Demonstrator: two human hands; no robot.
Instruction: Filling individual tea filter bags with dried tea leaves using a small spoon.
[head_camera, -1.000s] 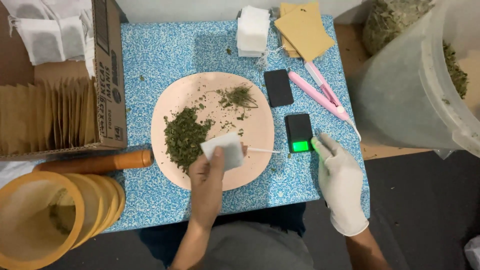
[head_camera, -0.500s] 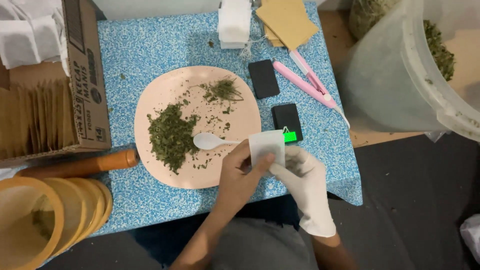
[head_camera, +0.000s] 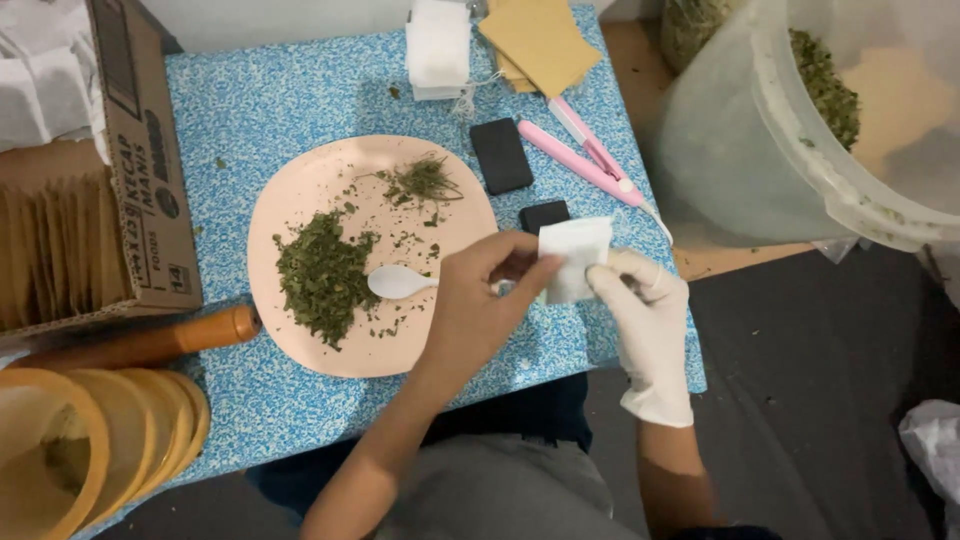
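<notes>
While the left hand (head_camera: 480, 305), bare, pinches one edge of a small white filter bag (head_camera: 572, 258) between thumb and fingers, the right hand (head_camera: 648, 320), in a white glove, grips the bag's other side, so both hands are closed on it just right of centre in the frame. The bag sits above the right edge of the blue speckled tabletop (head_camera: 270, 110), over a small black scale (head_camera: 544, 215) that it partly hides. Just left of the hands, a white plastic spoon (head_camera: 400, 283) lies on a round pale pink plate (head_camera: 300, 180), its bowl beside a heap of dried green herb (head_camera: 322, 275); a smaller tuft of herb (head_camera: 422, 182) lies near the plate's upper edge. At lower left stand stacked yellow tubs (head_camera: 90, 440) and a wooden rolling pin (head_camera: 150, 342). Further up, a black case (head_camera: 500, 155) and a pink sealer (head_camera: 585, 160) lie on the tabletop, then a stack of white bags (head_camera: 437, 45) and brown envelopes (head_camera: 540, 40) at the top. A cardboard box (head_camera: 140, 170) stands at the left, and a translucent bucket (head_camera: 760, 130) holding herb fills the upper right.
</notes>
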